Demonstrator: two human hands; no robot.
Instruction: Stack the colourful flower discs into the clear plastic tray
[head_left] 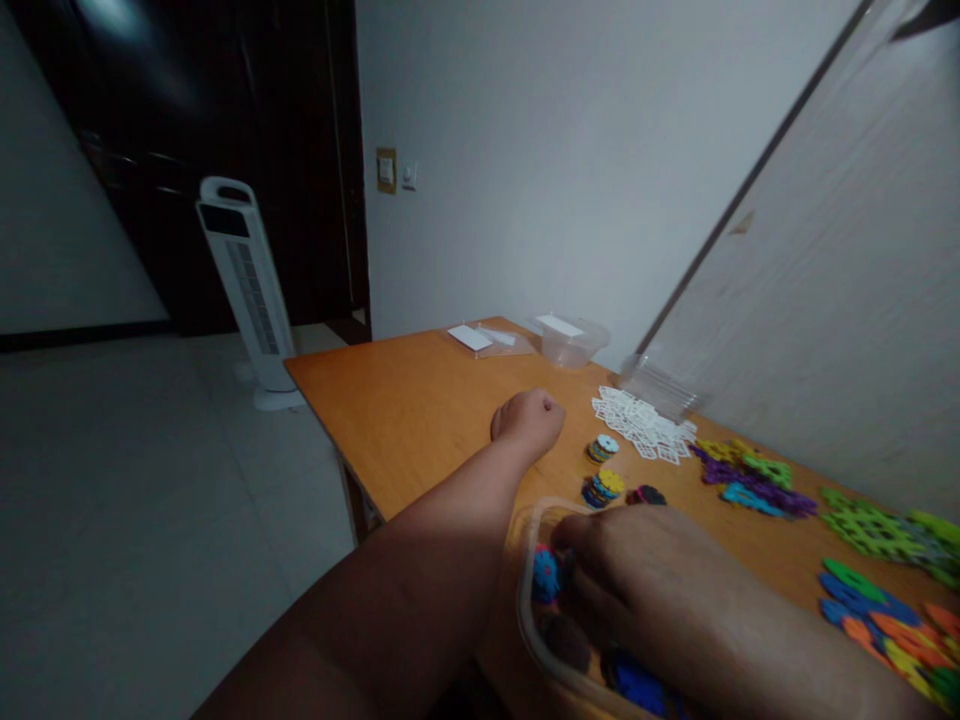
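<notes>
Right hand (637, 560): fingers curled down among colourful plastic interlocking discs (546, 575) inside clear plastic tub (525, 620) at near table edge; grip hidden. Left hand (529, 420): closed fist resting on orange wooden table (405, 410). Beyond: small stacked discs (602, 487), white lattice pieces (641, 425).

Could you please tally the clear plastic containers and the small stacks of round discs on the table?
Clear plastic containers: 3 (near tub, far tub, tilted box)
Small disc stacks: 3 ()
Total: 6
</notes>
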